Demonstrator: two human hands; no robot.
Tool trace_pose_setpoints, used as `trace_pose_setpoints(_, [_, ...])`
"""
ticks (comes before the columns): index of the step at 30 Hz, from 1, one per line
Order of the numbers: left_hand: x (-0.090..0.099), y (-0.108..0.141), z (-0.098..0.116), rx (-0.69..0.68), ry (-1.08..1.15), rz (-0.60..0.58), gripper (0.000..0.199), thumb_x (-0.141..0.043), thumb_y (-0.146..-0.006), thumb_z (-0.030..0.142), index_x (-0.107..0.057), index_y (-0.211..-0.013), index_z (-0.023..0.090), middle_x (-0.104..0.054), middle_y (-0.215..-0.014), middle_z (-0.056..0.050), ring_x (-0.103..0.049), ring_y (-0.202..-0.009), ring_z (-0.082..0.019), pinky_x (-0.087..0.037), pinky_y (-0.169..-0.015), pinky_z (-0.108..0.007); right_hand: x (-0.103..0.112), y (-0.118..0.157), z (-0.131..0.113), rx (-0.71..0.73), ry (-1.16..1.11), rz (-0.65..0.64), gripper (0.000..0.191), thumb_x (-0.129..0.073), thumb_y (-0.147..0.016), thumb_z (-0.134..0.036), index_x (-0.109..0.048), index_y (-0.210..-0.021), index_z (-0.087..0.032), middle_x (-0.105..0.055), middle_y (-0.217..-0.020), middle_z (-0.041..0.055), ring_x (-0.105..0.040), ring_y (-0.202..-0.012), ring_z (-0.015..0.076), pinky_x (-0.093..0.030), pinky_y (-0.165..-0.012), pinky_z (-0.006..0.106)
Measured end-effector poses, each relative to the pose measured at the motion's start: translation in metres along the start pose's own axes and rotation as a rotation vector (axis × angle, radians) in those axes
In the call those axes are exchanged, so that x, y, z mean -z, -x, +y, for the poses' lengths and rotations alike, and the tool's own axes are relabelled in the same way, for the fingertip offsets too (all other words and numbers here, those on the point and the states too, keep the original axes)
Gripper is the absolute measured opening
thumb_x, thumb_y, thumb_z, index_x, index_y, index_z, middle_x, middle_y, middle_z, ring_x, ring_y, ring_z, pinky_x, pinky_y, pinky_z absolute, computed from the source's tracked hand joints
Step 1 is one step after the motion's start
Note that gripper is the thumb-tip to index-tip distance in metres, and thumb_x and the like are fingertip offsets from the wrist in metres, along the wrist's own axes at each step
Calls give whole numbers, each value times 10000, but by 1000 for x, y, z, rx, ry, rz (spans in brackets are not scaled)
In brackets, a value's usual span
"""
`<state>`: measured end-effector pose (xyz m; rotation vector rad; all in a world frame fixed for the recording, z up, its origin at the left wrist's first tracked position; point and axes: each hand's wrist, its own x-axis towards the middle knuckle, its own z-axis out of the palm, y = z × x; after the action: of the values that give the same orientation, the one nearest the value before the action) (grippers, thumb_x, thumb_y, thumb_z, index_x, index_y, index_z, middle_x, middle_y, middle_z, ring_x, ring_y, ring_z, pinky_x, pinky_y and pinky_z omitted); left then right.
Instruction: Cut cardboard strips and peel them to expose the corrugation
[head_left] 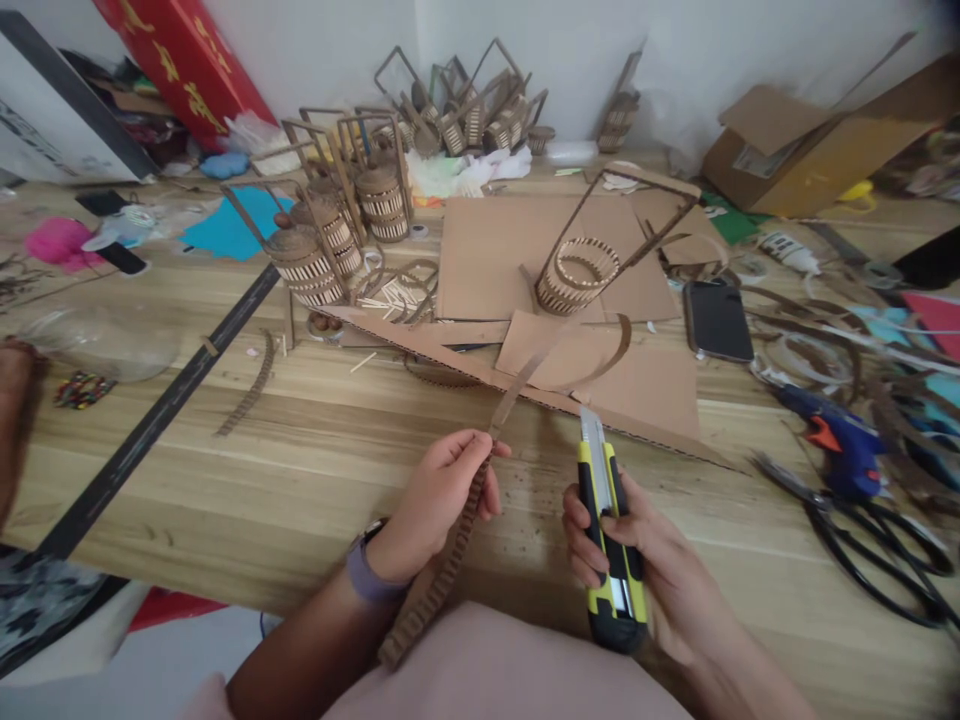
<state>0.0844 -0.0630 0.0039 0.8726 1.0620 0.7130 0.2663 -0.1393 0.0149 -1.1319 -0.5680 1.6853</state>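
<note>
My left hand [457,480] pinches a long strip of corrugated cardboard [457,540] between thumb and fingers. The strip's ridged end hangs down toward my lap, and its smoother end curves up over the cardboard sheets. In my right hand [630,530] is a yellow and black utility knife [611,550], held upright with my thumb on its slider. Its blade [591,425] is out and points away from me, near the edge of a cardboard sheet [645,385]. The blade and the strip are apart.
A small round basket with a tall handle [577,275] stands on the cardboard behind my hands. Scissors [855,540], a blue glue gun [836,435] and a phone [718,320] lie to the right. Several lidded baskets [311,265] stand back left. A person's arm [16,420] shows at far left.
</note>
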Motion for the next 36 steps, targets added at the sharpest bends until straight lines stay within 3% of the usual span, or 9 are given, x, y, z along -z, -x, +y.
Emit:
trace_pose_setpoints(4, [0,0,-2,-5,-5,-7,389,-537,-926,509,-642,-950,135,-555,-470,35,-479,-421,-102,-350,-449,-204,6,-1,1,10,108,-54,245,-517,-834,-273,-449,-1065,-317,-521,-855,-26,-460,-587,111,-447,-557,290])
trace_pose_setpoints(8, [1,1,-1,-2,-33,-54,433,-521,-934,524,-660,-1007,121,-566,-499,29,-485,-445,-107,-363,-468,-213,14,-3,1,132,292,-64,560,-536,-780,-206,-404,-1299,-368,-566,-977,15,-537,-678,135,-513,-611,316])
trace_pose_setpoints(11, [1,2,0,-18,-56,-97,420,-503,-944,496,-677,-1014,120,-568,-516,26,-492,-473,-111,-373,-491,-222,18,-7,-4,251,673,-42,498,-476,-920,-313,-350,-1400,-353,-606,-989,35,-569,-683,139,-529,-596,297])
trace_pose_setpoints(14, [1,3,0,-25,-67,-136,364,-503,-940,433,-693,-1008,130,-568,-520,25,-508,-495,-117,-380,-510,-227,17,-10,-11,405,1141,-41,515,-393,-997,-446,-321,-1467,-250,-670,-956,79,-660,-793,184,-567,-685,334])
trace_pose_setpoints(20, [1,4,1,1,-113,-183,297,-501,-931,406,-669,-900,163,-578,-512,26,-494,-472,-113,-389,-503,-226,7,-19,-20,771,1654,-74,431,-329,-1035,-415,-466,-1376,-188,-735,-988,131,-717,-790,236,-556,-629,345])
trace_pose_setpoints(24, [0,5,3,3,-152,-200,284,-508,-925,401,-612,-783,178,-595,-518,21,-504,-469,-108,-410,-512,-225,5,-23,-24,886,1807,-106,343,-373,-1034,-381,-558,-1274,-220,-731,-904,83,-698,-694,214,-496,-566,314])
trace_pose_setpoints(29, [0,4,5,22,-162,-211,274,-517,-914,401,-606,-777,180,-602,-524,23,-516,-468,-107,-411,-505,-222,8,-27,-27,984,1906,-117,345,-380,-1036,-385,-581,-1277,-241,-685,-794,36,-661,-640,191,-410,-527,289])
trace_pose_setpoints(36, [1,4,4,10,-181,-219,269,-502,-924,381,-608,-776,182,-608,-529,23,-517,-469,-107,-419,-507,-223,10,-29,-25,988,1947,-109,369,-359,-1042,-397,-561,-1325,-274,-655,-770,21,-636,-633,181,-391,-536,297])
